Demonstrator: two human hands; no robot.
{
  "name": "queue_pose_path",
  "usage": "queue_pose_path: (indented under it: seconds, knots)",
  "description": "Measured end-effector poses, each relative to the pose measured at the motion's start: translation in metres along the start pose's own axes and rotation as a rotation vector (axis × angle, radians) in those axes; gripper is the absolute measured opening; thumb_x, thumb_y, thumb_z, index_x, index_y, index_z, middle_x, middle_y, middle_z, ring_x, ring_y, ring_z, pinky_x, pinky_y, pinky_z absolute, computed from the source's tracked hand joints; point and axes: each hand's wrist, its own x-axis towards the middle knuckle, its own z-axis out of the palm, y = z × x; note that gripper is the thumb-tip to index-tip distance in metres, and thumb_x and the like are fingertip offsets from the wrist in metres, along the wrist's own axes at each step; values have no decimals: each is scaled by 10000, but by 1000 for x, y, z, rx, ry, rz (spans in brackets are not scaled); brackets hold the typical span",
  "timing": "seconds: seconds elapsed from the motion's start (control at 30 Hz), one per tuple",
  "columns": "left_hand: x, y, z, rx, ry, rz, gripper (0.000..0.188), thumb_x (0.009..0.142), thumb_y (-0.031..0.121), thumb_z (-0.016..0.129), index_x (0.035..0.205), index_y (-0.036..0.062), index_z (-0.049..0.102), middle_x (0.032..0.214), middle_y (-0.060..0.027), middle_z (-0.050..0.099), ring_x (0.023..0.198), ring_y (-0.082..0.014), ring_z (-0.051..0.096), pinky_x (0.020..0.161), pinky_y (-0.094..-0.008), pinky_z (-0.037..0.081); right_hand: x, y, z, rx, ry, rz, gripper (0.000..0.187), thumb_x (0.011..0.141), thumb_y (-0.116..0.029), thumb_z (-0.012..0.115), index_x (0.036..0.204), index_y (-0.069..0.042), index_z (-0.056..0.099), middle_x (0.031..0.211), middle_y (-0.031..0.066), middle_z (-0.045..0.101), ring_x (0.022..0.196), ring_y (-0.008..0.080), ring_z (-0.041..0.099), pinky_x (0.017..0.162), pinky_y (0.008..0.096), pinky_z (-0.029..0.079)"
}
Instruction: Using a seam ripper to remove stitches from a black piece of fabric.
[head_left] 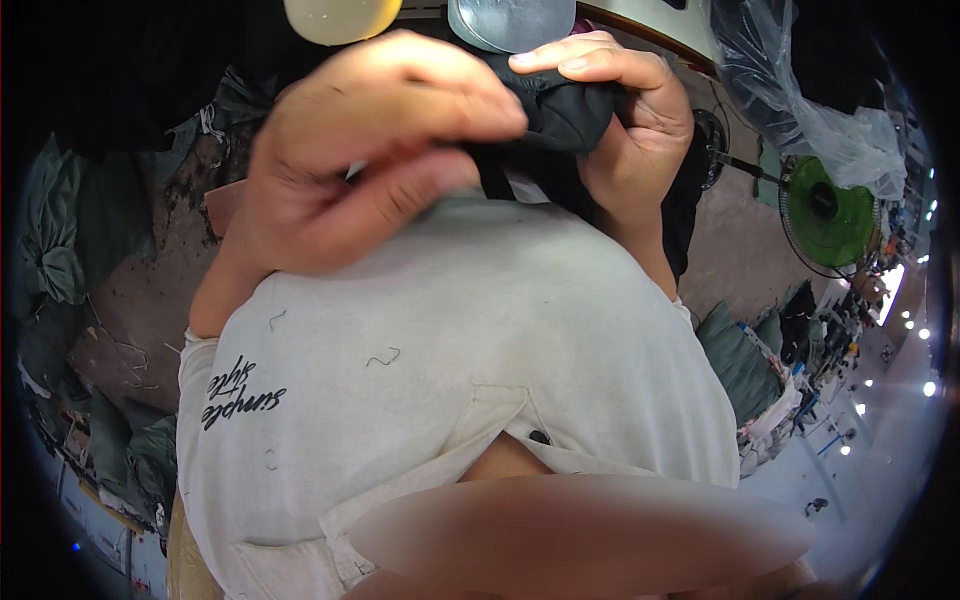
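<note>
A piece of black cloth (570, 115) is bunched up in front of my chest. My right hand (640, 120) is closed on it, with two fingers lying across its upper edge and the palm behind its right end. At the cloth's left side is my left hand (370, 150), smeared by motion. Its fingers bend over toward the cloth, and the thumb sits lower, apart from the fingertips. Whether the left fingers grip the cloth cannot be made out. More dark fabric hangs below and between both hands.
Beyond my hands stand a pale yellow round container (342, 18) and a bluish-grey one (512, 22). To the right are a green fan (830, 212) and clear plastic sheeting (850, 135). Dark green cloth bundles lie at left (60, 235) and right (738, 362).
</note>
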Motion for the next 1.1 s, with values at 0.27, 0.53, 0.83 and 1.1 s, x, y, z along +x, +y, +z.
queue_pose_path:
  seconds: [0.27,0.53,0.83,1.1]
  knots:
    - [-3,3,14,81,68,-295,202,963,22,647,1143,-43,710,1009,-120,749,721,-128,662,655,-236,510,-14,5,8,563,121,136,144,974,-1,618,1114,3,590,1076,234,718,1012,283,720,911,378,589]
    - [0,11,25,-238,-38,-484,358,988,148,557,1310,-3,596,715,16,503,650,-61,439,621,-229,370,-17,1,9,911,402,403,262,948,31,599,1203,-19,569,1150,250,685,1051,288,696,962,410,584]
    - [-5,0,27,-313,101,-556,403,1059,99,397,1454,26,431,677,17,491,597,-24,382,568,-201,294,-14,-2,16,795,361,416,244,941,97,537,1150,-4,611,1078,184,714,1006,243,710,939,372,589]
    - [-5,0,33,-353,158,-584,418,1058,155,414,1455,35,461,666,22,507,570,-14,367,546,-178,287,-12,-12,22,549,425,455,199,951,80,582,1116,8,667,1058,104,721,962,158,703,906,285,562]
